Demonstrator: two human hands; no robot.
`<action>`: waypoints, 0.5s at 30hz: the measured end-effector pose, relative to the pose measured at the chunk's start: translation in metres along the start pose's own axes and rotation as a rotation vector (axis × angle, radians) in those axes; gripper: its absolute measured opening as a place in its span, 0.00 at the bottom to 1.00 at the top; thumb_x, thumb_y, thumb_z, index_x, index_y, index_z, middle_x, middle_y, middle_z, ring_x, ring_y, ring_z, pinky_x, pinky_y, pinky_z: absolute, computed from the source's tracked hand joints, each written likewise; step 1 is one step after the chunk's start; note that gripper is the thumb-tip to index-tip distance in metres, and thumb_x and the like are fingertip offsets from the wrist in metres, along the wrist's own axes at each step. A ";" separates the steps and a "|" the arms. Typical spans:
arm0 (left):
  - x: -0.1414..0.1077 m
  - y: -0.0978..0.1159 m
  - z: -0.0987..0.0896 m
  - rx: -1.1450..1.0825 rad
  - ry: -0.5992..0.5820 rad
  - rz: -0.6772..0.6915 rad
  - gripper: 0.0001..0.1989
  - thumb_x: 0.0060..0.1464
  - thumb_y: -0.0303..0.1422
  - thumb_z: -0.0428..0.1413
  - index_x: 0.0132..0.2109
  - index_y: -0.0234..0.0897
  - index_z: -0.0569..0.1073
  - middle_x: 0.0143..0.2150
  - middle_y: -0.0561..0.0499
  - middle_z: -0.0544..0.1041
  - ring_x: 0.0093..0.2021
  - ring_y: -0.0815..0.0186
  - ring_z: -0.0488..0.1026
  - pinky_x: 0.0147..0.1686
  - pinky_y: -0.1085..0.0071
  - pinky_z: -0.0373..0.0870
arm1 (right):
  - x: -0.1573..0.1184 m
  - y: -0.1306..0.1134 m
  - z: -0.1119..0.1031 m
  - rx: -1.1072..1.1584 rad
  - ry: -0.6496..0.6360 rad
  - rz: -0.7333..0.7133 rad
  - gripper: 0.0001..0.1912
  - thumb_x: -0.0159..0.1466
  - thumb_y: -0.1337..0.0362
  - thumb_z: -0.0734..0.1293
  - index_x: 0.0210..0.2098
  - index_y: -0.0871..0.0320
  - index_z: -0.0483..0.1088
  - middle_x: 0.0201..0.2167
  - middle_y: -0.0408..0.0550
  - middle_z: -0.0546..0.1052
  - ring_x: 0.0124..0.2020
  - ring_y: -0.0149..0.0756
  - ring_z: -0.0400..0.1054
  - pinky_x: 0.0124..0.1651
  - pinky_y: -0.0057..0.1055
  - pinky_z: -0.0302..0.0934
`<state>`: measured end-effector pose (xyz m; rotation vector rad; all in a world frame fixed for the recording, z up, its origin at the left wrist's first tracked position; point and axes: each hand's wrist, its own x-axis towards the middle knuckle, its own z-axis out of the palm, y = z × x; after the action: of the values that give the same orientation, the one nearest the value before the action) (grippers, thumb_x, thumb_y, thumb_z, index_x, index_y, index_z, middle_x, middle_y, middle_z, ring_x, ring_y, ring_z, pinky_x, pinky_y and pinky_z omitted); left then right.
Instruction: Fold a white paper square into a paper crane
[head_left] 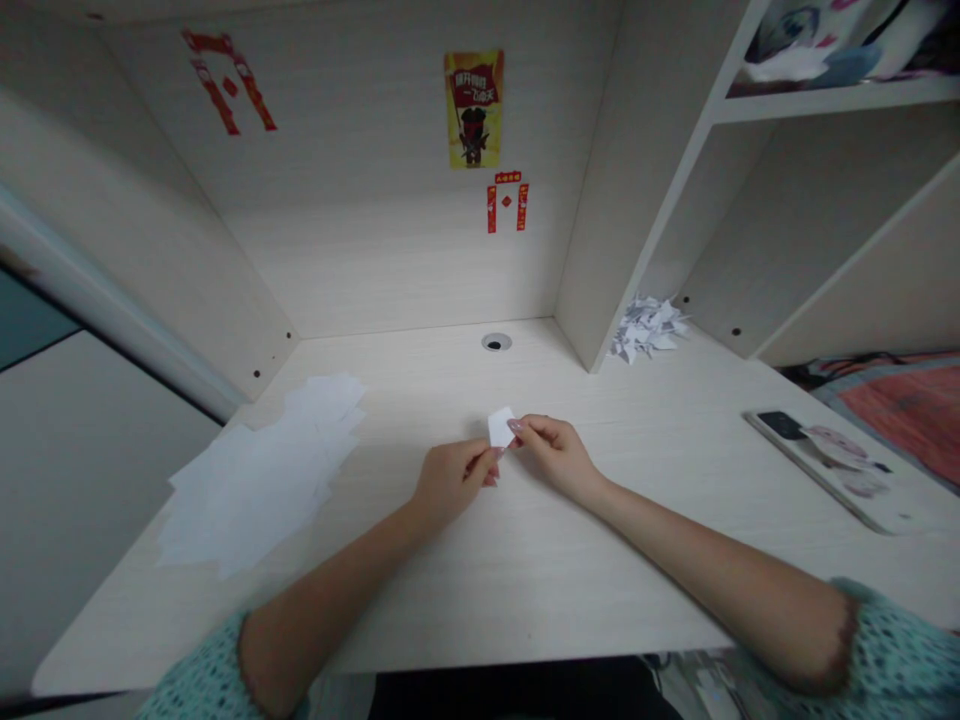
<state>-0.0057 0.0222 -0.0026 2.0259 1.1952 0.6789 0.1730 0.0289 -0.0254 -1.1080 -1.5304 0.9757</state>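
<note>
Above the middle of the desk I hold a small piece of white paper (500, 427) between both hands. My left hand (459, 474) pinches its lower edge with thumb and fingers. On the right side, my right hand (553, 448) grips the paper's edge between thumb and forefinger. The paper looks small and angular; whether it is folded I cannot tell. To the left lies a spread of white paper sheets (262, 480), overlapping one another. A heap of small white paper pieces (648, 328) sits at the back right, by the upright panel.
The pale wooden desk (450, 600) has a round cable hole (496, 342) near the back. An upright panel (637, 180) divides the back right. On the right lies a tablet (847, 465) with a camera block, near a red and grey cloth (915, 410). Red stickers (508, 202) mark the back wall.
</note>
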 end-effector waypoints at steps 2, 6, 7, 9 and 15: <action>0.001 0.000 0.000 -0.042 -0.013 -0.013 0.20 0.58 0.43 0.45 0.27 0.37 0.72 0.22 0.54 0.75 0.24 0.69 0.73 0.28 0.76 0.65 | -0.001 -0.001 0.000 -0.030 0.026 -0.008 0.18 0.62 0.53 0.61 0.24 0.58 0.71 0.23 0.44 0.73 0.29 0.34 0.67 0.36 0.29 0.59; 0.002 -0.001 -0.003 -0.074 -0.014 -0.021 0.19 0.58 0.43 0.45 0.28 0.37 0.73 0.25 0.53 0.76 0.27 0.68 0.74 0.32 0.75 0.65 | -0.001 -0.003 0.000 -0.104 0.036 -0.026 0.17 0.63 0.54 0.60 0.24 0.58 0.70 0.23 0.44 0.73 0.28 0.34 0.66 0.35 0.28 0.58; 0.002 -0.002 -0.003 -0.067 -0.006 -0.010 0.19 0.58 0.42 0.45 0.29 0.37 0.74 0.26 0.53 0.77 0.29 0.68 0.74 0.33 0.75 0.65 | -0.002 -0.003 0.000 -0.133 0.029 -0.035 0.17 0.63 0.55 0.59 0.24 0.58 0.69 0.23 0.43 0.72 0.28 0.34 0.66 0.35 0.28 0.58; 0.003 -0.003 -0.004 -0.052 0.022 0.006 0.18 0.58 0.42 0.45 0.32 0.38 0.74 0.29 0.53 0.78 0.31 0.67 0.74 0.34 0.74 0.65 | -0.001 -0.002 -0.001 -0.210 -0.005 -0.074 0.17 0.65 0.56 0.58 0.24 0.57 0.67 0.23 0.43 0.72 0.28 0.33 0.66 0.35 0.28 0.57; 0.007 -0.011 0.000 -0.217 0.095 -0.055 0.16 0.54 0.43 0.50 0.29 0.37 0.72 0.27 0.52 0.76 0.30 0.67 0.71 0.32 0.74 0.64 | -0.003 -0.002 -0.002 -0.453 -0.082 -0.218 0.16 0.67 0.60 0.55 0.25 0.56 0.65 0.24 0.44 0.69 0.30 0.34 0.64 0.35 0.30 0.56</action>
<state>-0.0086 0.0327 -0.0107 1.7924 1.1727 0.8477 0.1745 0.0261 -0.0240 -1.1856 -1.9543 0.5431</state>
